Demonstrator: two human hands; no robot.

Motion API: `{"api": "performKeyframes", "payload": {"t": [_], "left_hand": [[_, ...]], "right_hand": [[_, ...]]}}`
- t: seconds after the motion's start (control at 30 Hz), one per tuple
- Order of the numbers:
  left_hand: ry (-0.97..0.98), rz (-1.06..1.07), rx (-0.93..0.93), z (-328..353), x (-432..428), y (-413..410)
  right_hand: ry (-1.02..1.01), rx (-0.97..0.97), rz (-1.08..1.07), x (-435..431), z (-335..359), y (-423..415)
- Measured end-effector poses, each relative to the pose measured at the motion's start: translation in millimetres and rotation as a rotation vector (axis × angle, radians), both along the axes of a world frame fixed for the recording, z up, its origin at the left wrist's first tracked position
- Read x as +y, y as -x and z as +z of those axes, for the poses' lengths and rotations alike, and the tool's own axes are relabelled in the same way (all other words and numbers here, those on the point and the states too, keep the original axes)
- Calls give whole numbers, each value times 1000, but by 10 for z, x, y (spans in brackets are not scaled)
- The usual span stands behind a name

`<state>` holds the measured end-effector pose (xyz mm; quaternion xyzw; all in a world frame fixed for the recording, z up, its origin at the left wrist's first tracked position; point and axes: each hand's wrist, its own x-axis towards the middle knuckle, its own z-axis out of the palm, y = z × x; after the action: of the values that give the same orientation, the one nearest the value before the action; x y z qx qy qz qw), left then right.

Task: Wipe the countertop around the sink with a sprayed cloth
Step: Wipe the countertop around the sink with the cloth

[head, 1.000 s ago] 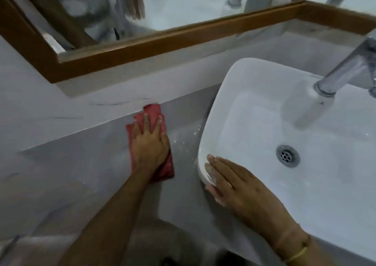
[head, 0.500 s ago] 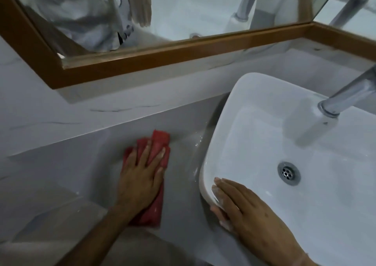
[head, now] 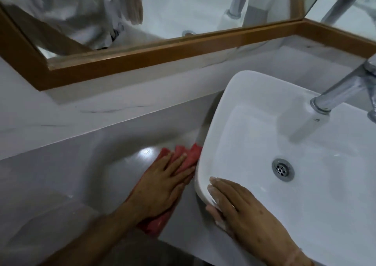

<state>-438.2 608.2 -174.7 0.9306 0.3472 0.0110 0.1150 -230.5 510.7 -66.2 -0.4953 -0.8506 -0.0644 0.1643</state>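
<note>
Left hand (head: pixel 160 186) lay flat on the red cloth (head: pixel 189 157), fingers (head: pixel 179 159) spread open, pressing not gripping. Cloth sat on the grey surface (head: pixel 81 176), its far edge touching the sink (head: pixel 244 94) wall. Right hand (head: pixel 244 204) was draped open over the sink's near corner, bracing, holding nothing. To do this pass well: probably keep the palm flat, press evenly, run the cloth tight along the basin base, and overlap the strokes.
</note>
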Motion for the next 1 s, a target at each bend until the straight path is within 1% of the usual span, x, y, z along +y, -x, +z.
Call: {"api": "performKeyframes", "payload": {"t": [0.07,0.13,0.2,0.27,0.33,0.4,0.47,0.53,0.6,0.63,0.73,0.8,0.9,0.97,1.0], "left_hand": [[21,42,15,-37,-112,329],[-8,143,42,-28,103,454],[-57,283,82,22,480,340],[-60,409,113,28,823,63],[-49,470,113,15,960,-292],[-53,429,119,20,837,-580],[-43,307,87,27,450,-694],[-16,209,-2,2,-89,-542],[23,198,-77,-22,-517,-200],[19,207,-77,-39,-609,4],[-43,292,18,-33,-292,453],[-51,432,73,34,151,455],[-92,587,90,50,619,38],[-68,591,69,37,643,-310],[-59,540,73,24,544,-423]], "right_hand": [[3,-2,-3,12,0,-11],[-8,-17,-9,12,-10,1],[-18,-23,-14,17,-10,4],[-15,-24,-14,14,-9,6],[-6,-22,-19,2,-1,7],[5,-26,-28,-3,9,9],[22,-30,-41,0,27,8],[26,-30,-41,-4,34,14],[16,-26,-36,2,30,9],[8,-24,-33,1,26,6],[-19,-22,-24,4,8,5],[-40,-30,-16,3,-9,-2],[-58,-43,-11,1,-10,-4],[-69,-54,-22,0,-2,-1],[-68,-58,-23,-4,3,-3]]}}
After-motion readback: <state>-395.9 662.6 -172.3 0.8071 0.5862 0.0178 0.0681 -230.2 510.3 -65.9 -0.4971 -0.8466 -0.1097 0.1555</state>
